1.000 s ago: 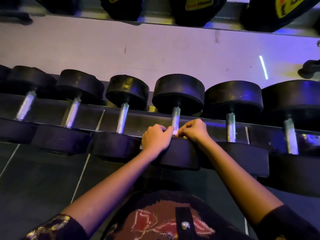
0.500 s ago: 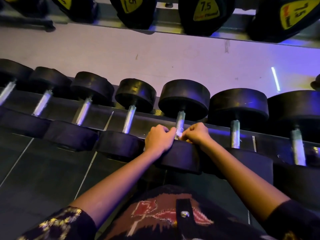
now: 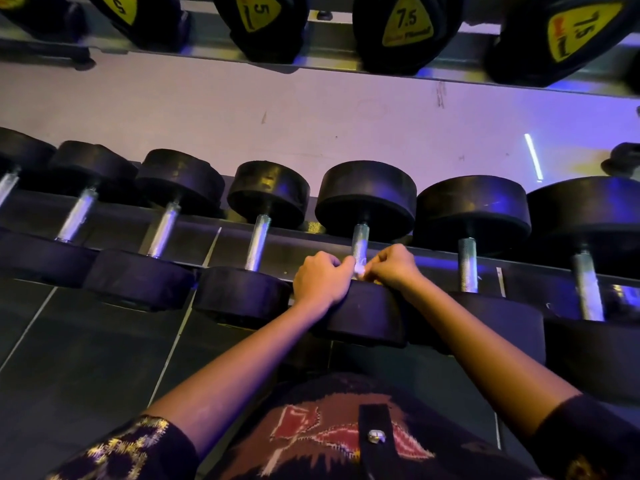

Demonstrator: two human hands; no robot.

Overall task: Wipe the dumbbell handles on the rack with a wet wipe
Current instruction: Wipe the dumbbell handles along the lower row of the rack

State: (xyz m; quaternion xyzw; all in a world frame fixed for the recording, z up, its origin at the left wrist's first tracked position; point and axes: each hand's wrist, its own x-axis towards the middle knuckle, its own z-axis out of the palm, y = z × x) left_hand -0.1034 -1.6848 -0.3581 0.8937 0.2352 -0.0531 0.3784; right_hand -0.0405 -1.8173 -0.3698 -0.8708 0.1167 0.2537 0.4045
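Fingers (image 3: 341,268) of the left hand (image 3: 320,284) are curled tight, as are those of the right hand (image 3: 394,268), and together they pinch a small pale wet wipe (image 3: 360,270) around the near end of a knurled silver steel handle (image 3: 360,239). This handle belongs to a black round-headed rubber dumbbell (image 3: 365,199) lying in the row on the dark metal rack (image 3: 284,242). Both wrists rest on its near head. Black yellow-labelled dumbbells (image 3: 405,29) sit on the shelf above.

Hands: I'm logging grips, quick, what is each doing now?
Left hand: curled, pinching the wipe at the handle.
Right hand: curled, pinching the same wipe.
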